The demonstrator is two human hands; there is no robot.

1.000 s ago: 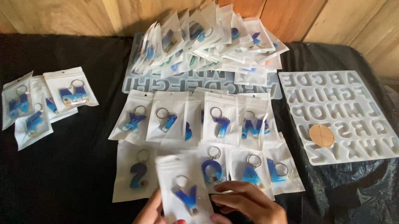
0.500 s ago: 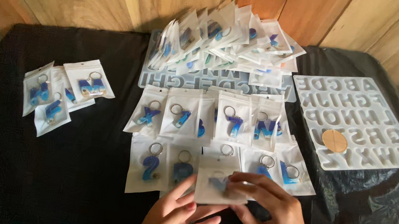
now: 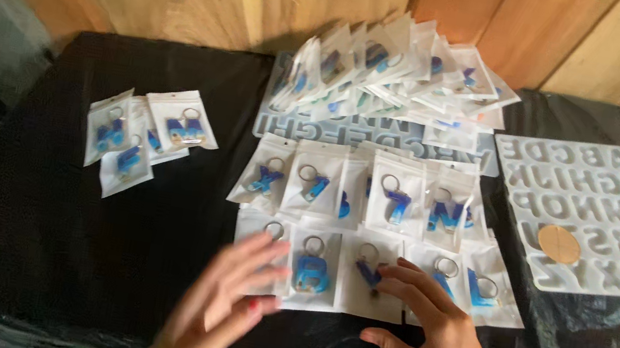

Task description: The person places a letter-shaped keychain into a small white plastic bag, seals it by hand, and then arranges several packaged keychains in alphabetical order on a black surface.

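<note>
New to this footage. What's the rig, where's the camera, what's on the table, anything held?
No machine: a person works with bare hands, filmed by one camera on their head, looking down. The left hand and right hand lie flat on small clear plastic packets of blue letter-shaped keychains, laid in rows on a black plastic-covered table. Neither hand grips anything. Behind the rows sits a fanned pile of packets; a small separate bunch lies left. At right, a white silicone alphabet mould carries a round tan disc.

Head view, steeply down, seemingly close.
</note>
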